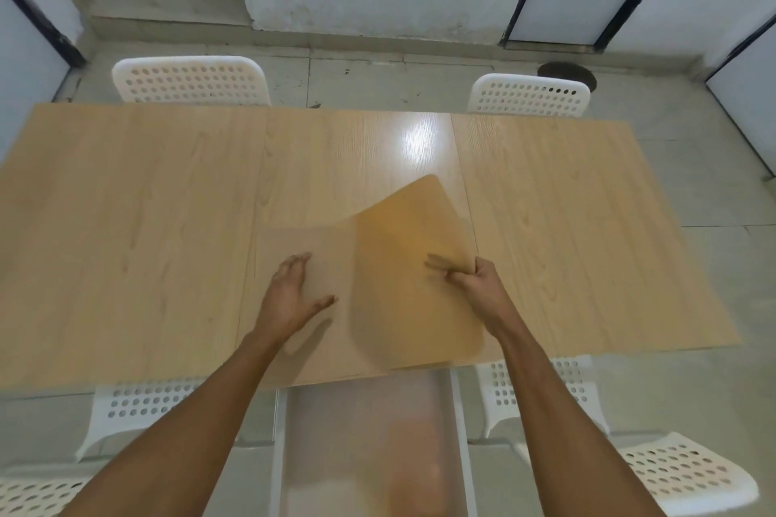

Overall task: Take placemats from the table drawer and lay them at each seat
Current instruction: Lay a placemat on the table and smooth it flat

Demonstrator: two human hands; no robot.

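Note:
A translucent amber placemat (403,264) is lifted off the wooden table (126,222) near its front edge, its right side raised and its far corner curling up. My right hand (470,279) is shut on the mat's right edge, thumb on top. A paler flat sheet (310,239), seemingly another placemat, lies on the table to the left. My left hand (294,294) rests flat on it with fingers spread. Below the table's front edge the drawer (369,432) stands pulled out, frosted and pale inside; its contents are blurred.
Two white perforated chairs (191,80) (529,94) stand at the table's far side. At the near side stand more white chairs (138,403) (541,390), with one seat back at the lower right (684,474). Grey floor and walls surround the table.

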